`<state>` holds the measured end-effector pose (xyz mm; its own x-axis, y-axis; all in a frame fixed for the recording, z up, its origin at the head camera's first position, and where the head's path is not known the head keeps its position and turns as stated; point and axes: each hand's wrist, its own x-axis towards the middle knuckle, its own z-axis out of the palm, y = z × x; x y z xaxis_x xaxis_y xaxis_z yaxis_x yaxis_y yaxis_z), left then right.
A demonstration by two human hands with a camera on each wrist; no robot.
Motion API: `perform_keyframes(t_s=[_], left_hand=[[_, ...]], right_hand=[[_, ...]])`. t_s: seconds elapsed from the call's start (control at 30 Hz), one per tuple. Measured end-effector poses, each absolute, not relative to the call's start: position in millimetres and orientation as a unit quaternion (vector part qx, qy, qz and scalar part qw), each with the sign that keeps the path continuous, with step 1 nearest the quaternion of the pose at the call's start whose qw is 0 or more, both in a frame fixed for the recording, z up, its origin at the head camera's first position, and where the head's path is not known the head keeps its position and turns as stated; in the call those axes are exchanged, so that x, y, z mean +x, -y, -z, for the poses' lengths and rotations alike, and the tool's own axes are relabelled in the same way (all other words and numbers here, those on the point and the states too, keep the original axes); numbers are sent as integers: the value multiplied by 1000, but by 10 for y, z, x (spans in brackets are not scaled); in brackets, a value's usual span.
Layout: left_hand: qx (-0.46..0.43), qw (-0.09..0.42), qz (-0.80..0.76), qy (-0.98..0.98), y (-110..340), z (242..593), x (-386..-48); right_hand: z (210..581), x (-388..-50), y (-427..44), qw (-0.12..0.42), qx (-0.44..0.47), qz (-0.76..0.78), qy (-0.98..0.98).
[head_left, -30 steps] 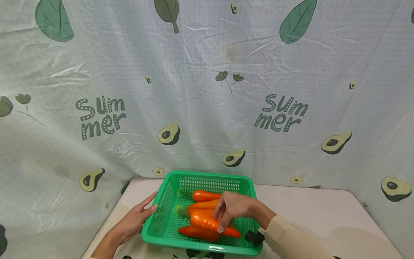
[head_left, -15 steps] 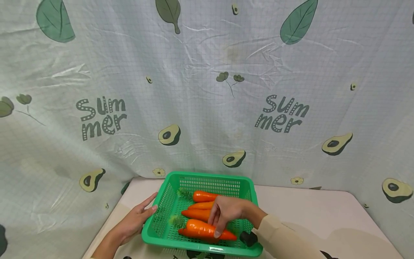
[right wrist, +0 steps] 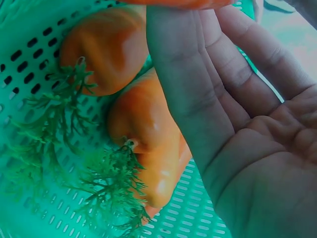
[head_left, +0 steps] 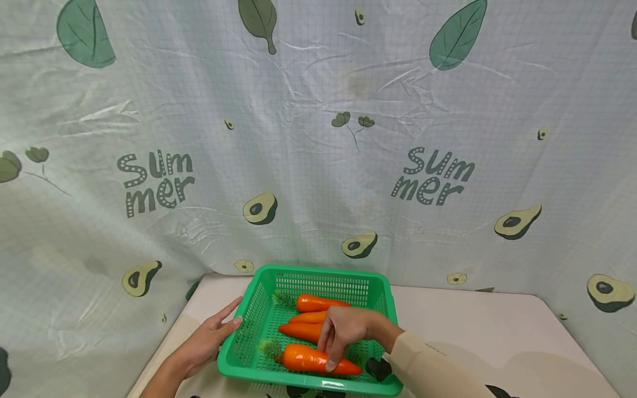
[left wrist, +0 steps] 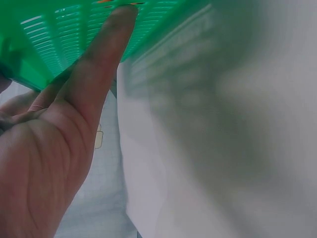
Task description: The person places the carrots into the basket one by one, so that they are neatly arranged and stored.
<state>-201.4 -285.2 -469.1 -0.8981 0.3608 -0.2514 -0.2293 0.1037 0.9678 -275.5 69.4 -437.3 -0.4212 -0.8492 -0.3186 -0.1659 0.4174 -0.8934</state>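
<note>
Inside a green plastic basket point(head_left: 323, 381), my right hand point(head_left: 348, 329) pinches an orange carrot point(head_left: 303, 358) near the front wall, its leafy top pointing left. Behind this hand lie two carrots point(head_left: 301, 330), partly covered by it, and another carrot point(head_left: 320, 303) by the back wall. The right wrist view shows other carrots point(right wrist: 111, 49) with green leafy tops point(right wrist: 106, 183) beside my palm. My left hand point(head_left: 206, 340) touches the basket's left outer side, fingers stretched out; in the left wrist view, one fingertip point(left wrist: 125, 12) rests against the slotted wall. What lies under the held carrot is hidden.
The basket stands on a pale table point(head_left: 473, 331), close to a hanging cloth point(head_left: 318, 166) printed with avocados and leaves. A small black object point(head_left: 378, 369) sits at my right wrist, over the basket's right front corner.
My right hand has moved toward the front and slightly left, lowering the carrot over the one by the front wall. More of the middle and back carrots shows. My left hand has stayed put.
</note>
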Motion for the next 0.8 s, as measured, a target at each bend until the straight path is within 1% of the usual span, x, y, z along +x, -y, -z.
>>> perform_keyframes(t_s=[0.37,0.8], left_hand=[[52,226,-672,-704,2867,4707,-2024],[44,223,-670,-707,2867,4726,-2046]], right_hand=[[4482,-2756,-667,402,-348,398,-747],[4545,-2750,-619,358,-351,371,-782]])
